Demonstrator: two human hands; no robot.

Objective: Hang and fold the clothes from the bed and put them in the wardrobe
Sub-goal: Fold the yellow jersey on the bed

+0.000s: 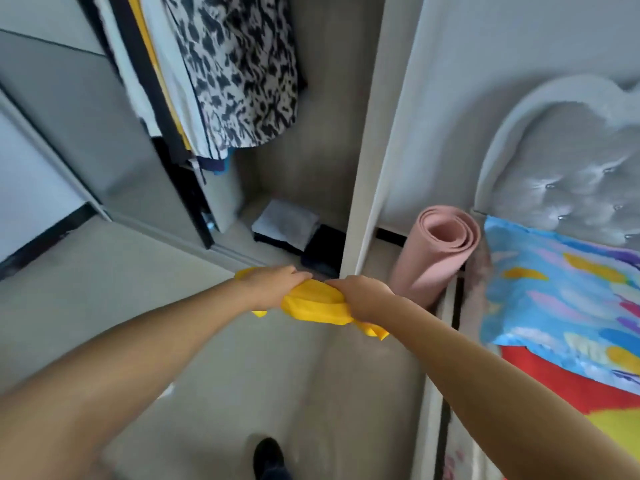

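Note:
A folded yellow garment (pixel 317 304) hangs between both hands, low in front of the open wardrobe (pixel 311 157). My left hand (pixel 272 284) grips its left end and my right hand (pixel 360 296) grips its right end; both sets of fingers curl round the cloth. Inside the wardrobe, several garments hang from above, among them a black-and-white patterned one (pixel 242 71). Folded grey (pixel 285 221) and dark (pixel 323 249) clothes lie on the wardrobe floor just beyond the yellow garment.
A rolled pink mat (pixel 438 251) stands against the wardrobe's right side panel (pixel 372 140). The bed with a blue patterned pillow (pixel 557 296) and grey tufted headboard (pixel 571 161) lies to the right. A sliding mirror door (pixel 79 133) is at left. My foot (pixel 268 457) is below.

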